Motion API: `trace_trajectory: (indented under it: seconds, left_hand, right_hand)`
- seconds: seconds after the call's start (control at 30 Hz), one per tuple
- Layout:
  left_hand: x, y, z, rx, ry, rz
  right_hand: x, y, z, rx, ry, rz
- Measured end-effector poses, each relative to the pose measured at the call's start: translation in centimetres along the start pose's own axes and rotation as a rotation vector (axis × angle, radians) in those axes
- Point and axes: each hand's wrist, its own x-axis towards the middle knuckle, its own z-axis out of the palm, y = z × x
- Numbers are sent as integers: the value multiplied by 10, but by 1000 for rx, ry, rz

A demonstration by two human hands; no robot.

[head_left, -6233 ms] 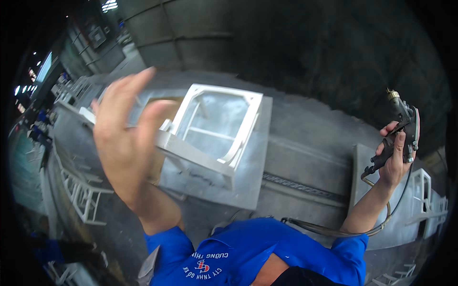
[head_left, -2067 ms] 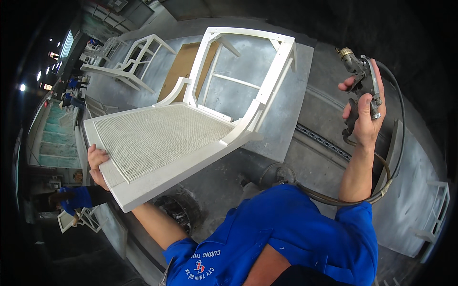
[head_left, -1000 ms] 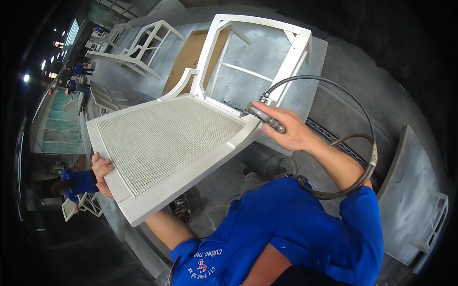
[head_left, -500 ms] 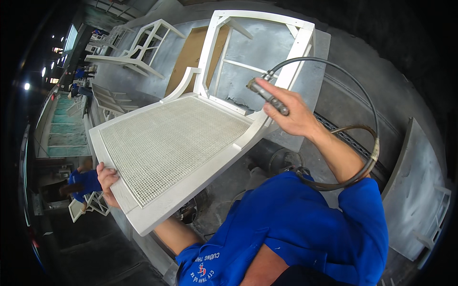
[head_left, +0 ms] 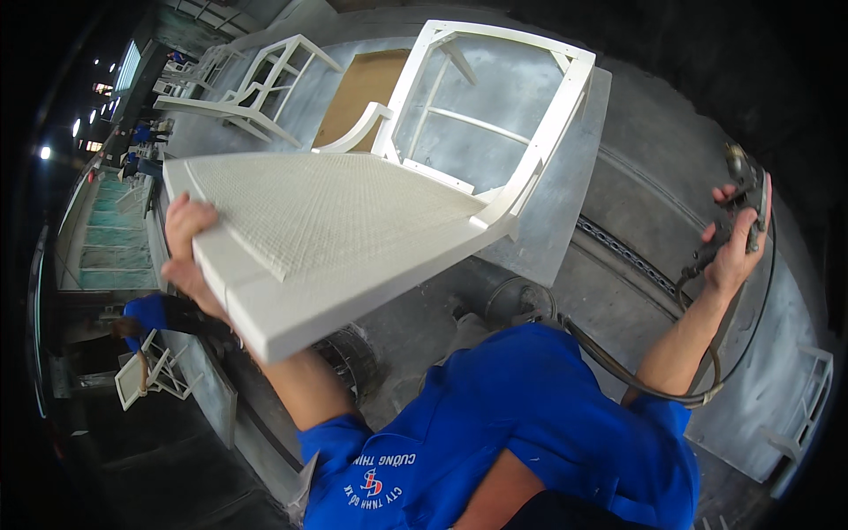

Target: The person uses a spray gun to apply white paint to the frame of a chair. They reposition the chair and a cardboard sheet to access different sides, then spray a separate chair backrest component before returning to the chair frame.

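Two hands: white chair (head_left: 353,221), spray gun (head_left: 746,212)

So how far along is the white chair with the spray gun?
The chair already looks evenly white on its woven seat and frame. In hand: the left hand grips and tilts it by the seat edge, while the right hand holds the spray gun off to the side. The underside is hidden, so what's left is unclear.

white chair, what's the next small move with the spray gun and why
Probably swing the spray gun in toward the white chair. The right hand holds it far off to the side, away from the chair, while the left hand grips the top rail and has tipped the woven back up, so that surface lies presented.
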Motion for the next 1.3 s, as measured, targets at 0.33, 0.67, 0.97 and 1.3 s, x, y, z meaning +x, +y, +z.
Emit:
trace_trajectory:
  seconds: [0.33,0.67,0.97,1.3]
  left_hand:
    - [68,9,60,32,-17,229]
    - [-99,-306,105,2,127,-773]
    - [-165,-397,216,-192,-1213,-147]
    - [-167,-419,338,-470,-1182,491]
  right_hand:
    - [-117,-9,-57,-289,254,133]
    - [-190,-46,-21,-456,601,138]
    - [-212,-116,124,-614,702,138]
    - [-218,-134,190,-710,848,87]
